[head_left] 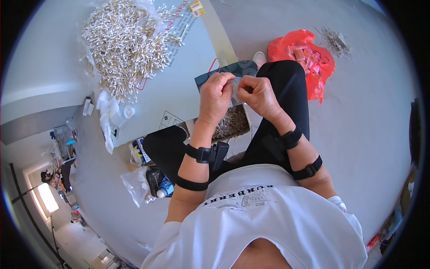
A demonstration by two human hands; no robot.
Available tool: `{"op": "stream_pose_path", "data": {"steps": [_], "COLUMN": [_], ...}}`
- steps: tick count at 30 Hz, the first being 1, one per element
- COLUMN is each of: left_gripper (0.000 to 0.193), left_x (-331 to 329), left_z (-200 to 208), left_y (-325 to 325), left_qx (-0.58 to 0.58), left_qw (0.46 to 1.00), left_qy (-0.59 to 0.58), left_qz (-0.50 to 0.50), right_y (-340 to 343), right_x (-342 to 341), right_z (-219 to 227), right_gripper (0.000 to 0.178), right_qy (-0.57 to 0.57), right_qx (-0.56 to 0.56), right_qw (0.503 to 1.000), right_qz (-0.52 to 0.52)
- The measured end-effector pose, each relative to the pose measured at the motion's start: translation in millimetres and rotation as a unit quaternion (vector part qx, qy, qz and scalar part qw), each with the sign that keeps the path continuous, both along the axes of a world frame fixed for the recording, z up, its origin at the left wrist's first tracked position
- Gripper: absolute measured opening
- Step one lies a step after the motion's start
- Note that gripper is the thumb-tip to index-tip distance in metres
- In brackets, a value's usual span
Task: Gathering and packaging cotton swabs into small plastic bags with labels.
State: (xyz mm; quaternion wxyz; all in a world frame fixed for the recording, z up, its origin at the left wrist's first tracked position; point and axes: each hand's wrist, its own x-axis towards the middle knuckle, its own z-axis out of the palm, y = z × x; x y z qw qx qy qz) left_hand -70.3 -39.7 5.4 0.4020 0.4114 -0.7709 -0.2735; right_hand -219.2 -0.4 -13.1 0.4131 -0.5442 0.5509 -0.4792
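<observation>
A person seated on the floor works with both hands raised together above the lap. The left hand [217, 92] is curled closed, its fingertips pinching the edge of a small clear packet [234, 89], while the right hand [256, 92] is also closed into a loose fist just beside it, thumb and forefinger pressed at the packet's other edge; what, if anything, sits inside the packet is too small to tell. The hands meet over a dark card [233, 71] that lies beyond them, and directly below them an open cardboard box [233, 123] of thin pale sticks rests between the knees, placed, it seems, so that the sticks are close within reach. A large heap of white-tipped sticks [123, 40] is spread on a grey sheet [179, 85] to the person's left, well apart from the hands. A red plastic bag [309, 62] lies on the floor to the right, beside the bent knee. Black straps circle both forearms. Loose white wrappers [107, 116] sit at the sheet's near edge.
</observation>
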Motion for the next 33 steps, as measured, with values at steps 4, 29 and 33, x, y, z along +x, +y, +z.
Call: {"op": "stream_pose_path", "data": {"steps": [4,29,33], "left_gripper": [0.008,0.01,0.009], "left_x": [-8,-78,-69], "left_z": [-11,-72,-73], "left_y": [-9,-93,-94], "left_qx": [0.074,-0.022,-0.014], "left_qw": [0.994,0.993,0.993], "left_qy": [0.047,-0.09,-0.089], "left_qz": [0.058,-0.073,-0.078], "right_y": [5,-38,-38], "right_x": [2,-21,-15], "right_z": [-10,-66,-68], "right_gripper": [0.02,0.009,0.009], "right_qy": [-0.065,-0.473,-0.442], "right_qx": [-0.006,0.243,0.261], "right_qw": [0.985,0.755,0.765], "right_qz": [-0.157,-0.383,-0.39]}}
